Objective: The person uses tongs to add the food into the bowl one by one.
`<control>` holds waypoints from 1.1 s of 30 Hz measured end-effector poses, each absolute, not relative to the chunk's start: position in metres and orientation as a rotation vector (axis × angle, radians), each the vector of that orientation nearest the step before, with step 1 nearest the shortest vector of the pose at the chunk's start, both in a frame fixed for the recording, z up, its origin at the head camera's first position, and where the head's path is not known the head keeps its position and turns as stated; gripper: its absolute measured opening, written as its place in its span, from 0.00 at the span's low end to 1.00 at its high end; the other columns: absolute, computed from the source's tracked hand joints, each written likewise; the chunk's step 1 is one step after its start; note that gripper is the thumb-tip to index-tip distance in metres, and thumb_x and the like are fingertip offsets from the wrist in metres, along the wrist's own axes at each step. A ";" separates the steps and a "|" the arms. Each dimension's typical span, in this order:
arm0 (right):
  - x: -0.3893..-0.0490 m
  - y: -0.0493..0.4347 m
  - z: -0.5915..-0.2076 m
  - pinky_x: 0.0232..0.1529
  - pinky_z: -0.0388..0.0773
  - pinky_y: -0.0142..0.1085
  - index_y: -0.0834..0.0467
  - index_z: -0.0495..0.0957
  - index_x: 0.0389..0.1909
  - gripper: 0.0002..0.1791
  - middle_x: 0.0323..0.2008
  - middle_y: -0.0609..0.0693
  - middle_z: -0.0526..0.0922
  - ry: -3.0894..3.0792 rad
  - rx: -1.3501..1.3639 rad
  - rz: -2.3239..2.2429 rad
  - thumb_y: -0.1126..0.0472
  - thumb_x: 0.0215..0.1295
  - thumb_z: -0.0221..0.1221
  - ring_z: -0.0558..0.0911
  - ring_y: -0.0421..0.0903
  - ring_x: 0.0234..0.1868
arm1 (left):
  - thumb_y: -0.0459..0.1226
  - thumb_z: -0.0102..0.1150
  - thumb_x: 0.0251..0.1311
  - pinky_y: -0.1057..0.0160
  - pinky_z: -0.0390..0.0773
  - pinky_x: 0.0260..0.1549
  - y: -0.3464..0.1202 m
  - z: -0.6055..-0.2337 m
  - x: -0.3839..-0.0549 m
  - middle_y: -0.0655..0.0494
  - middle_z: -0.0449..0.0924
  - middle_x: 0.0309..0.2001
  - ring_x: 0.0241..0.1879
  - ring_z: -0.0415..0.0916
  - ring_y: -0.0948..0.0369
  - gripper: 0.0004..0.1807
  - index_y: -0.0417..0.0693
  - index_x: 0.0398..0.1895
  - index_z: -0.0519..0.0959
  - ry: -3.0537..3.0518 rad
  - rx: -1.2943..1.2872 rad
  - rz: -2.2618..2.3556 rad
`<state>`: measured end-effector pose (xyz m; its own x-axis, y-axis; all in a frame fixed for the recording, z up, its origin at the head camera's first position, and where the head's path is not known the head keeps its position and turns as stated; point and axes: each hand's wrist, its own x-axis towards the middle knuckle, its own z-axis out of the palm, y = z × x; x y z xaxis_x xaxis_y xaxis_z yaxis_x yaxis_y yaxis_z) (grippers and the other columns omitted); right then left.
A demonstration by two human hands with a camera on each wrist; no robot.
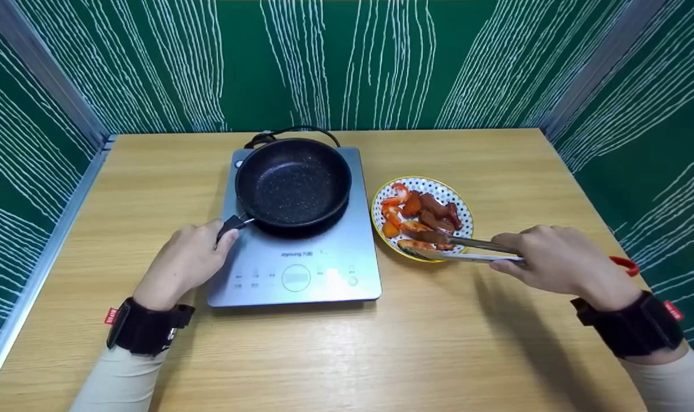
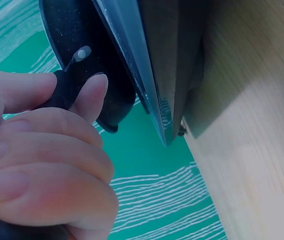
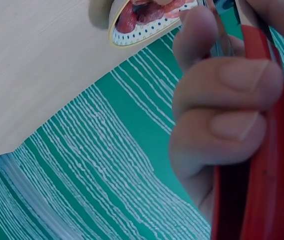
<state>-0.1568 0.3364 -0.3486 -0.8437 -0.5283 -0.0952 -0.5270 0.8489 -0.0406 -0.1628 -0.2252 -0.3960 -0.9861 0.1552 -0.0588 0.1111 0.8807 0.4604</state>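
Observation:
My left hand [image 1: 189,254] grips the black handle [image 1: 232,226] of a dark frying pan [image 1: 292,183]. The pan sits on a silver induction cooker [image 1: 301,263], and nothing shows inside it. In the left wrist view the fingers curl round the handle. On the right, my right hand [image 1: 558,260] holds metal tongs [image 1: 484,245] with red grips [image 3: 271,150]. The tongs' tips reach into a dotted bowl [image 1: 463,214] with a yellow rim, at the shrimp pieces [image 1: 415,246] on its near side. Several brown meat chunks [image 1: 435,212] and more shrimp lie there too.
A black power cord [image 1: 306,128] loops behind the cooker. The wooden table [image 1: 438,355] is bounded by green walls [image 1: 347,63] with white streaks at the back and sides.

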 end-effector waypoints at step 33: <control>-0.153 0.351 -0.356 0.21 0.65 0.31 0.47 0.84 0.44 0.06 0.26 0.37 0.80 3.019 -0.993 -0.032 0.53 0.71 0.70 0.69 0.34 0.22 | 0.50 0.46 0.84 0.58 0.65 0.24 -0.225 -0.396 -0.163 0.53 0.65 0.25 0.23 0.69 0.55 0.19 0.45 0.40 0.74 2.924 0.184 0.737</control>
